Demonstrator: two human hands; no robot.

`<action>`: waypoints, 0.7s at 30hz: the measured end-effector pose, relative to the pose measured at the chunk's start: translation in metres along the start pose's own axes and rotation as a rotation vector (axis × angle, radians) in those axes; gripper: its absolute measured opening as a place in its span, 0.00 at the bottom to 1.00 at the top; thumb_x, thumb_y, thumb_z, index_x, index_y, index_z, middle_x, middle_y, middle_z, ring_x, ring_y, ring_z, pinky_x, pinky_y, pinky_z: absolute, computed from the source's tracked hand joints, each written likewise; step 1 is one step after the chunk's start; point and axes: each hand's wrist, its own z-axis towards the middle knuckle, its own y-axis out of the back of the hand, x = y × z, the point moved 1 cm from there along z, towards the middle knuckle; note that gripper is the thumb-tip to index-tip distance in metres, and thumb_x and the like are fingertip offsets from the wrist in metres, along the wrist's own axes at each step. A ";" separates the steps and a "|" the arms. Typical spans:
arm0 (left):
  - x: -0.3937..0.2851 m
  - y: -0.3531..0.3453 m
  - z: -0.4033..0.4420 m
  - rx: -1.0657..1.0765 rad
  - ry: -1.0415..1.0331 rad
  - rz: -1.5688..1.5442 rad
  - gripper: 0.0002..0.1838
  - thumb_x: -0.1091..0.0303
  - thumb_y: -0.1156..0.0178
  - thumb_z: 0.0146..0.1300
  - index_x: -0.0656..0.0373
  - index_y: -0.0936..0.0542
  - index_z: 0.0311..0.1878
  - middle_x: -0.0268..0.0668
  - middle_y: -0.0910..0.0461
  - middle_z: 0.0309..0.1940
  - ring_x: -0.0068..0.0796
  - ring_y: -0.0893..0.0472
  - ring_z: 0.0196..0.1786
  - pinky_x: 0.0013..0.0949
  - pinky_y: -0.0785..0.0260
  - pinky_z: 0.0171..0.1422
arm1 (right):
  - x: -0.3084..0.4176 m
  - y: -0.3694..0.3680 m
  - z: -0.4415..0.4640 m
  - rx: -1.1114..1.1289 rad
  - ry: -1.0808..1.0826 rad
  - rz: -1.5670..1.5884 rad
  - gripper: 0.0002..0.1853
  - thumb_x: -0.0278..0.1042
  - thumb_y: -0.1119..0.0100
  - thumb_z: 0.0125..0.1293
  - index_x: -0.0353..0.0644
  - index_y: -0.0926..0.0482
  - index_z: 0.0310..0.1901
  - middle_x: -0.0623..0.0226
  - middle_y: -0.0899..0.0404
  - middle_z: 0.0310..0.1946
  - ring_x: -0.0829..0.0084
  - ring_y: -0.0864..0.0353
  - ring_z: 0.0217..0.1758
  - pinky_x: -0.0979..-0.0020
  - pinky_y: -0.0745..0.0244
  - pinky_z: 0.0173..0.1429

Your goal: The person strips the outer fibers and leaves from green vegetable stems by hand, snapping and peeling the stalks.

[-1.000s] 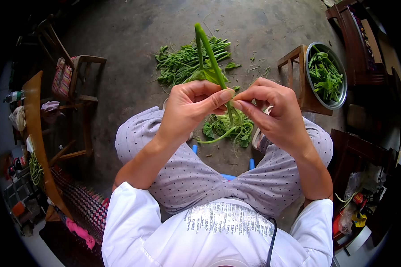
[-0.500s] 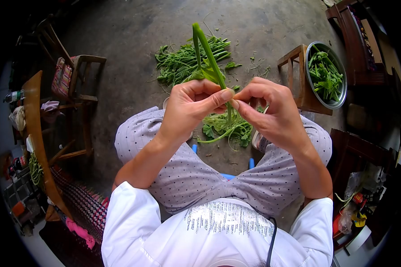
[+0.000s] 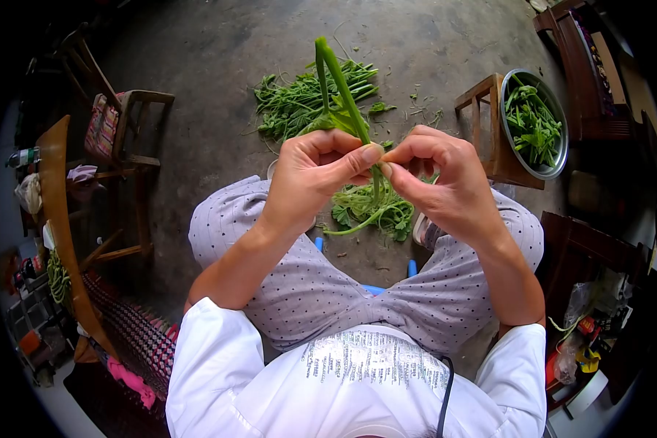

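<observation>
My left hand (image 3: 320,162) is closed around a green leafy stalk (image 3: 345,95), its bent upper part rising above the fingers and its lower end hanging below. The thumb presses it against the forefinger. My right hand (image 3: 445,171) is closed in a pinch at the side of the same stalk, its fingertips right by the left thumb. Below the hands a pile of pale strips and leaves (image 3: 387,212) lies on the floor between the feet. Farther off lies a heap of long green stems with leaves (image 3: 292,106).
At the right, a metal basin (image 3: 560,169) of cut greens (image 3: 531,120) sits on a wooden stool (image 3: 493,164). A wooden chair (image 3: 128,124) stands at the left, beside a table edge (image 3: 55,190). Scraps lie scattered on the concrete floor (image 3: 219,51).
Very little differs. My right fingertips have shifted slightly at the stalk, while the left hand and the stalk stay in nearly the same place.
</observation>
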 end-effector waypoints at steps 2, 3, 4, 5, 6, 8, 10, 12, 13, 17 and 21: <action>-0.001 0.001 0.000 0.001 -0.005 -0.015 0.08 0.69 0.36 0.59 0.64 0.18 0.38 0.35 0.18 0.29 0.19 0.19 0.31 0.21 0.25 0.36 | 0.001 0.002 0.001 0.007 -0.026 -0.004 0.04 0.26 0.37 0.56 0.35 0.21 0.30 0.74 0.31 0.23 0.85 0.37 0.26 0.80 0.41 0.31; -0.001 0.001 0.001 0.000 -0.006 -0.015 0.08 0.69 0.36 0.59 0.64 0.18 0.38 0.35 0.18 0.29 0.19 0.19 0.31 0.21 0.25 0.36 | 0.002 0.003 0.001 0.007 -0.018 -0.009 0.04 0.26 0.38 0.55 0.34 0.20 0.31 0.69 0.27 0.23 0.80 0.31 0.26 0.78 0.37 0.29; -0.001 0.001 0.001 -0.004 -0.002 -0.027 0.09 0.69 0.35 0.58 0.65 0.19 0.37 0.36 0.18 0.29 0.19 0.19 0.31 0.21 0.24 0.36 | 0.002 0.004 0.001 0.006 -0.010 -0.014 0.05 0.25 0.38 0.54 0.34 0.19 0.31 0.63 0.24 0.24 0.76 0.25 0.25 0.76 0.33 0.27; -0.002 0.000 0.001 -0.009 0.002 -0.038 0.10 0.68 0.34 0.57 0.65 0.19 0.36 0.36 0.18 0.29 0.18 0.20 0.30 0.21 0.24 0.36 | 0.002 0.003 0.001 0.006 -0.010 -0.014 0.05 0.25 0.38 0.54 0.34 0.19 0.31 0.63 0.24 0.24 0.76 0.25 0.25 0.76 0.33 0.27; -0.001 0.000 0.001 -0.009 0.002 -0.039 0.10 0.68 0.34 0.57 0.65 0.19 0.36 0.36 0.18 0.29 0.18 0.20 0.30 0.21 0.24 0.36 | 0.002 0.003 0.001 -0.004 0.026 -0.024 0.05 0.25 0.38 0.54 0.34 0.19 0.32 0.63 0.24 0.24 0.75 0.24 0.25 0.75 0.33 0.27; -0.001 0.000 0.001 -0.011 0.005 -0.029 0.09 0.69 0.34 0.57 0.66 0.19 0.36 0.36 0.18 0.28 0.18 0.20 0.30 0.20 0.24 0.35 | 0.001 0.002 0.001 -0.014 0.062 -0.034 0.05 0.24 0.38 0.54 0.34 0.19 0.32 0.62 0.23 0.24 0.74 0.24 0.25 0.74 0.32 0.28; 0.000 -0.001 0.001 -0.013 0.004 -0.031 0.09 0.69 0.34 0.57 0.66 0.19 0.36 0.36 0.18 0.29 0.18 0.20 0.30 0.21 0.24 0.36 | 0.000 0.000 0.001 -0.014 0.091 -0.041 0.04 0.24 0.37 0.54 0.34 0.20 0.31 0.71 0.29 0.23 0.82 0.35 0.25 0.78 0.40 0.29; 0.001 -0.001 0.001 -0.013 0.003 -0.032 0.09 0.69 0.34 0.57 0.66 0.19 0.36 0.36 0.18 0.29 0.18 0.20 0.30 0.21 0.24 0.36 | -0.001 -0.002 0.000 -0.024 0.101 -0.054 0.04 0.24 0.37 0.53 0.34 0.21 0.31 0.71 0.29 0.23 0.81 0.35 0.25 0.78 0.39 0.29; 0.003 -0.001 0.002 -0.013 0.005 -0.032 0.09 0.69 0.35 0.57 0.66 0.19 0.36 0.36 0.18 0.28 0.19 0.20 0.31 0.21 0.24 0.37 | -0.001 -0.003 0.000 -0.032 0.111 -0.067 0.04 0.23 0.37 0.53 0.34 0.21 0.30 0.70 0.29 0.23 0.80 0.34 0.25 0.77 0.39 0.30; 0.001 -0.001 0.002 -0.009 0.016 -0.034 0.09 0.69 0.35 0.58 0.66 0.19 0.36 0.36 0.19 0.29 0.19 0.20 0.31 0.22 0.23 0.38 | 0.005 -0.001 0.001 -0.046 0.095 -0.122 0.05 0.24 0.39 0.51 0.33 0.21 0.29 0.61 0.25 0.24 0.69 0.24 0.27 0.72 0.29 0.32; 0.004 0.001 0.002 0.016 0.039 -0.060 0.07 0.69 0.38 0.61 0.63 0.19 0.39 0.34 0.18 0.31 0.20 0.19 0.33 0.24 0.24 0.40 | 0.007 0.001 0.001 -0.063 0.075 -0.118 0.05 0.26 0.38 0.51 0.33 0.21 0.30 0.61 0.25 0.25 0.70 0.24 0.28 0.72 0.29 0.32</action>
